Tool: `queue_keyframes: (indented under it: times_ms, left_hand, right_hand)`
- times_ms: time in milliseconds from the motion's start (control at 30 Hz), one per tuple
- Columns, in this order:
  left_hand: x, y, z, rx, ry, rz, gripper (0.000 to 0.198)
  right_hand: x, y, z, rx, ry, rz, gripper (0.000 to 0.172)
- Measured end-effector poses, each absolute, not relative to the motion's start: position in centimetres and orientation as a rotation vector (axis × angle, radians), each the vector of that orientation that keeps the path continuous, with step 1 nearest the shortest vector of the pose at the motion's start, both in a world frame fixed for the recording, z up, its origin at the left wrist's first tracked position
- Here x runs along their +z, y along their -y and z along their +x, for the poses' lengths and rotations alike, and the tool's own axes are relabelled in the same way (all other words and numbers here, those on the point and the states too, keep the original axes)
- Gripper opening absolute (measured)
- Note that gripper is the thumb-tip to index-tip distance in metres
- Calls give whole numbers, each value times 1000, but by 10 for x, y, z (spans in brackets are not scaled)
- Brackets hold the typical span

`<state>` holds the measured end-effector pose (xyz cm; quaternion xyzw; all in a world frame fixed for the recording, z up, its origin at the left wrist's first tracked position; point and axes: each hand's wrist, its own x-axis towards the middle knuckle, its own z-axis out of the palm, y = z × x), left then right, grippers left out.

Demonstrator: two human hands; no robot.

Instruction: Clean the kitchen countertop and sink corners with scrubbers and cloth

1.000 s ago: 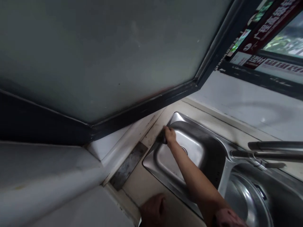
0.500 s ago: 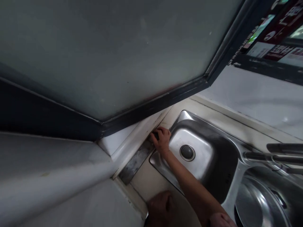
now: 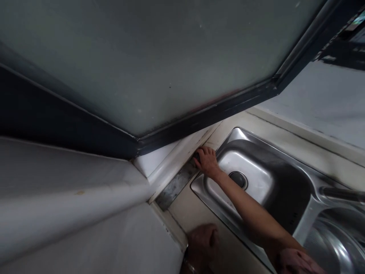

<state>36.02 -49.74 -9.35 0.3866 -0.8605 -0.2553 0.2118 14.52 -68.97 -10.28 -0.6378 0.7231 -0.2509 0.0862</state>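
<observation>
My right hand (image 3: 208, 161) reaches across the left basin of a steel double sink (image 3: 201, 190) to the counter strip at its far left corner. Its fingers are closed on a small dark pad (image 3: 196, 156), mostly hidden under the hand, which presses against the counter next to a dull metal strip (image 3: 176, 184). My left hand (image 3: 202, 241) rests on the pale counter near its front edge, dark and blurred, with nothing visible in it. The basin's drain (image 3: 238, 179) lies just right of my right wrist.
A frosted glass pane (image 3: 156, 57) in a dark frame leans over the counter. A white ledge (image 3: 71, 201) fills the left. A faucet spout (image 3: 342, 193) crosses the right edge above the right basin, where a shiny round steel vessel (image 3: 339, 243) sits.
My right hand has moved with the pad from the basin's rim onto the counter strip beside it. The view has swung left and down. My left hand has stayed on the counter.
</observation>
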Motion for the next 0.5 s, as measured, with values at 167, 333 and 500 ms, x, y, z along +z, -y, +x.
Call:
queue_keyframes:
  times_ms: [167, 333, 500]
  left_hand:
    - [-95, 494, 361, -738, 2383, 1082, 18]
    - [-97, 494, 361, -760, 2377, 1088, 17]
    - [-100, 493, 362, -763, 2361, 1060, 18]
  right_hand:
    - [-109, 697, 136, -787, -2266, -1842, 28]
    - [-108, 717, 97, -760, -2487, -1686, 31]
    - [-101, 736, 62, -744, -2648, -1515, 34]
